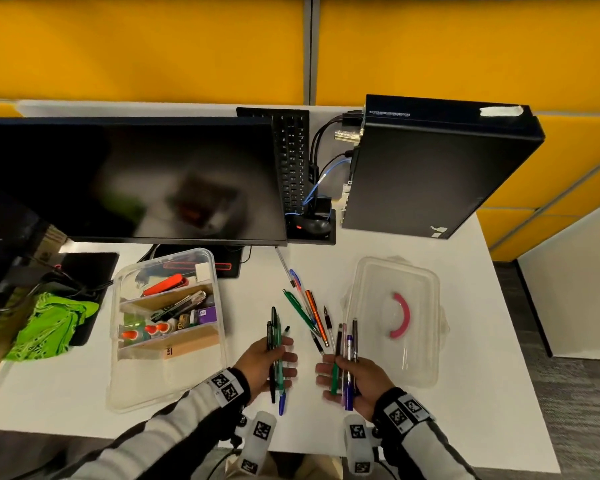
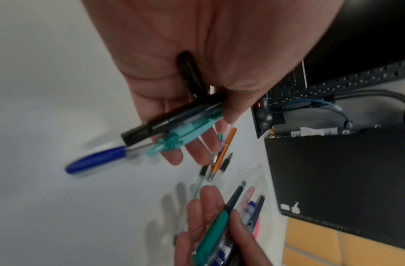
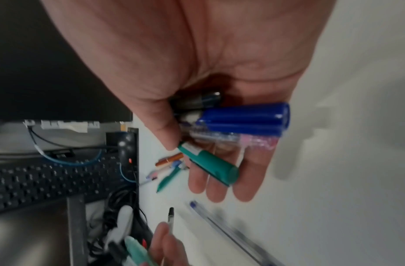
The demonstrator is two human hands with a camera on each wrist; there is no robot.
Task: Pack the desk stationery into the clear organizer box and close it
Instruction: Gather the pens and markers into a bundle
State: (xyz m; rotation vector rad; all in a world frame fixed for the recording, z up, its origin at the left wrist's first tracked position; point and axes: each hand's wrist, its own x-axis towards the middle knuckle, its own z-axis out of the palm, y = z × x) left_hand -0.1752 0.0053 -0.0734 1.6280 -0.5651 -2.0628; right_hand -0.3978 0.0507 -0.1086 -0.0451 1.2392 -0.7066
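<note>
Head view: both hands sit palm-up over the white surface (image 1: 378, 258), each with a bundle of pens across the palm.

Left hand (image 1: 270, 367) – fingers (image 2: 198, 153) mostly extended, thumb pressing a left bundle of pens (image 1: 276, 355) into the palm. Left wrist view shows a black barrel, a translucent teal one and a blue cap sticking out past the palm. Bundle runs lengthwise along the hand, tips pointing away from the body.

Right hand (image 1: 352, 377) – fingers loosely straight, thumb clamped over a right bundle of pens (image 1: 347, 362). Right wrist view: opaque green cap, glossy blue cap, clear and pink-tinted barrels, all smooth plastic.

Loose pens (image 1: 309, 311) lie fanned on the surface between and just beyond the two hands – green, orange, blue-capped, black-tipped, some crossing each other. None touch the fingers.

Organizer box (image 1: 168, 386) – clear plastic, rounded corners, open, left of the left hand. Cardboard dividers inside; compartments hold an orange-red item, glue-type bottles with orange caps, a purple block, a white eraser-like piece.

Lid (image 1: 416, 344) – clear, rectangular, with a pink curved handle, lying flat just right of the right hand, apart from the box.

Behind: dark monitor (image 1: 136, 178), black keyboard (image 1: 291, 161), black PC case (image 1: 430, 174); green cloth (image 1: 56, 327) at far left.
</note>
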